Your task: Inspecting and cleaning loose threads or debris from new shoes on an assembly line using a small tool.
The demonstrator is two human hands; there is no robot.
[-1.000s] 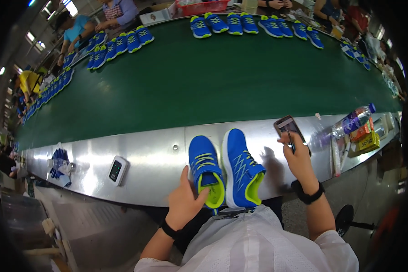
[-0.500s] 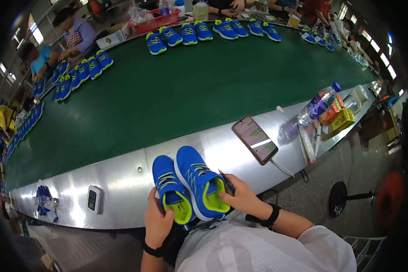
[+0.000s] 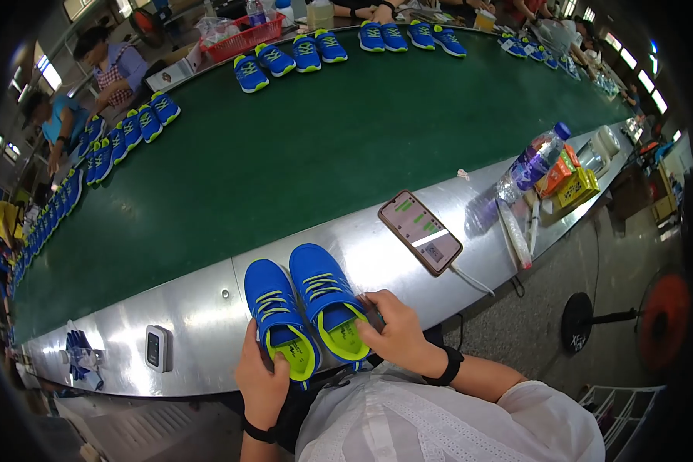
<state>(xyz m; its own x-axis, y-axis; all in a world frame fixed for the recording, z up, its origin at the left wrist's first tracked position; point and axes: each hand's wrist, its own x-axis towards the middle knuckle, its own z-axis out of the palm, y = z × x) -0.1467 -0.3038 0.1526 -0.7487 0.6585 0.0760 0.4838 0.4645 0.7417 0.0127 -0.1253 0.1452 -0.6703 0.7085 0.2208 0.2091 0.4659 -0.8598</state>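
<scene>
Since half second ago: my right hand (image 3: 393,333) shifted onto heel of right shoe, phone (image 3: 420,232) stays put on steel. Green conveyor belt (image 3: 300,154) spans middle, rows of blue shoes (image 3: 115,142) along far edge. Steel counter (image 3: 200,323) along near edge carries blue pair: left shoe (image 3: 279,320), right shoe (image 3: 329,302), side by side, touching. My left hand (image 3: 260,379) fingers curled around left shoe heel; right-hand fingers clasp right shoe heel. Water bottle (image 3: 533,162) toward counter's right end.
</scene>
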